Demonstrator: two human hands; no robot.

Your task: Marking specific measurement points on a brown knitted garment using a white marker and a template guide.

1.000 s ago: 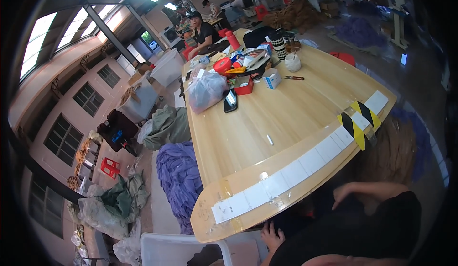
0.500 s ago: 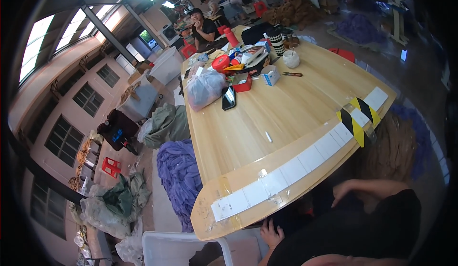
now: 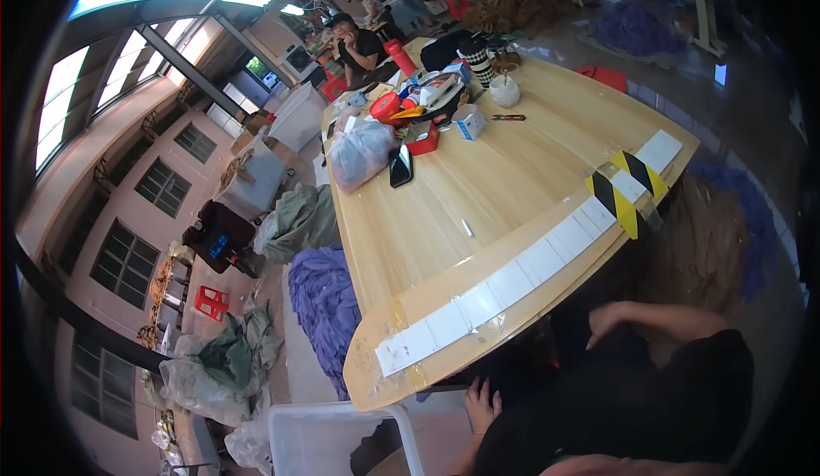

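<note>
My left hand (image 3: pixel 483 405) rests low, beside the plastic bin and just under the table's near edge. Its fingers are spread on dark cloth at my lap, and it holds nothing. My right hand (image 3: pixel 605 322) is propped on my dark-clothed leg, with the elbow out to the right. Its fingers look folded in and partly hidden, with no object showing. Nearest to both is the wooden table (image 3: pixel 504 185), with a strip of white paper pieces (image 3: pixel 480 305) taped along its near edge. Black-and-yellow tape (image 3: pixel 617 206) crosses the strip's right part.
On the table lie a phone (image 3: pixel 401 167), a plastic bag (image 3: pixel 360 153), a white pen-like stick (image 3: pixel 467 228), a snap-off cutter (image 3: pixel 509 118) and a patterned tumbler (image 3: pixel 477 59). A translucent bin (image 3: pixel 337 420) stands near left. Purple cloth (image 3: pixel 323 305) is heaped beside the table. A person (image 3: pixel 363 53) sits beyond.
The view has shifted slightly, so the table and its things appear a little higher and farther left. My hands stay by my lap. The seated person's hands have moved near the head.
</note>
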